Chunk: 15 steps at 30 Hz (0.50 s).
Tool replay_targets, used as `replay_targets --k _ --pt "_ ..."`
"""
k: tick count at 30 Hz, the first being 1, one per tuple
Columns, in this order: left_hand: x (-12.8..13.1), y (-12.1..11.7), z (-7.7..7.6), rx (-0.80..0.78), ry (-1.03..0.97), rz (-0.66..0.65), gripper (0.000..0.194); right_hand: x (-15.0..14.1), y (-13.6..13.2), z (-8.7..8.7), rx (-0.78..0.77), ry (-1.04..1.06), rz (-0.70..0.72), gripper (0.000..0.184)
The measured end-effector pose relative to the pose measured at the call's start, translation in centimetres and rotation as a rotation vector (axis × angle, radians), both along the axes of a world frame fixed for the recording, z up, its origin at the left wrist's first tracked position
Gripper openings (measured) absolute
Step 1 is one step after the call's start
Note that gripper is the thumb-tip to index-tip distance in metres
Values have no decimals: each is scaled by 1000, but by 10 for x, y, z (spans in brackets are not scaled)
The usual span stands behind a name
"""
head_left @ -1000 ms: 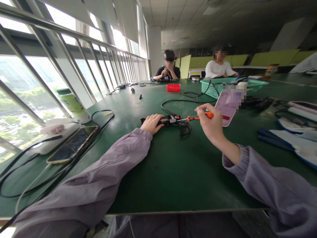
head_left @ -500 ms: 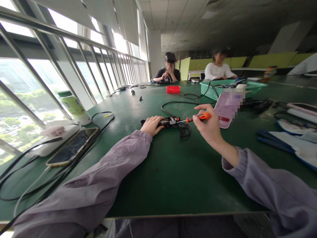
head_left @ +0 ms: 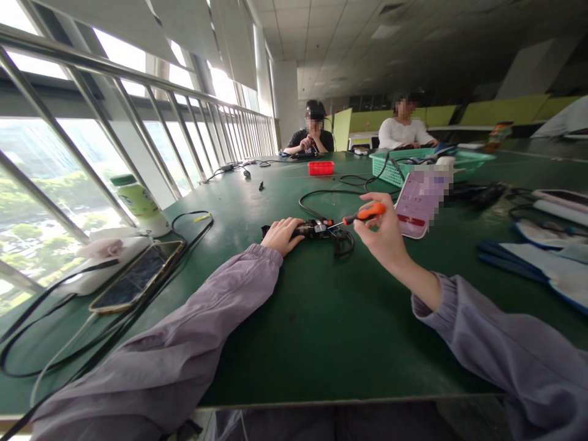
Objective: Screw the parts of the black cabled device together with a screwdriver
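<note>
My left hand (head_left: 283, 236) is wrapped over the near end of a black corded device (head_left: 312, 229), pressing it to the green table (head_left: 294, 343). The device's right part lies bare, with a silvery piece and thin wires showing, and a black cord runs from it. In my right hand (head_left: 383, 236) is an orange and black screwdriver (head_left: 371, 212), pinched by its handle. Its thin shaft points left and down, and the tip meets or nearly meets the device's right end; contact is too small to tell.
A propped phone (head_left: 416, 202) stands beyond my right hand, before a green basket (head_left: 386, 168) of cords. Farther off is a red tray (head_left: 320, 168). Gloves (head_left: 528, 260) lie right; another phone (head_left: 138, 275), cables and a bottle (head_left: 138, 199) are left. Two people sit across.
The screwdriver has tilted more steeply, its handle shifting slightly left with my right fingers. My left hand stays on the device. The camera view has shifted a little.
</note>
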State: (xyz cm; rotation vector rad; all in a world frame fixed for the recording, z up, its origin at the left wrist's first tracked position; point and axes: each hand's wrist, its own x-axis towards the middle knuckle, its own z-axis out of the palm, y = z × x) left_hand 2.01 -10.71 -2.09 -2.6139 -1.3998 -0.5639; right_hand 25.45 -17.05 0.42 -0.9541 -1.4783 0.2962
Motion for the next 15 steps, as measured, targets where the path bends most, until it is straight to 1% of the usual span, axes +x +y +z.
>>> replay_targets --k 1,2,4,5,7,8,10,12,14,15 --pt "0 -1 0 -3 0 0 35 0 0 0 0 -2 -19 39" --pt "1 -1 1 -5 0 3 35 0 -1 0 -13 -13 -45 35" --pt "1 -2 2 -9 1 11 36 0 -1 0 -56 -40 -82 21" --pt "2 -2 2 -11 0 16 36 0 -2 0 -80 -45 -79 17" --pt "2 -2 2 -10 2 21 37 1 -1 0 -108 -30 -36 15" --pt "2 -2 1 -8 7 23 39 1 0 0 -104 -15 -10 19" --pt "2 -1 1 -4 22 28 41 1 2 0 -68 14 22 36" --pt "2 -1 1 -2 39 33 43 1 4 1 -20 31 17 46" --pt "2 -1 1 -2 51 36 44 2 4 2 -6 29 -20 46" --pt "2 -1 1 -3 55 37 44 2 3 3 -21 22 -40 42"
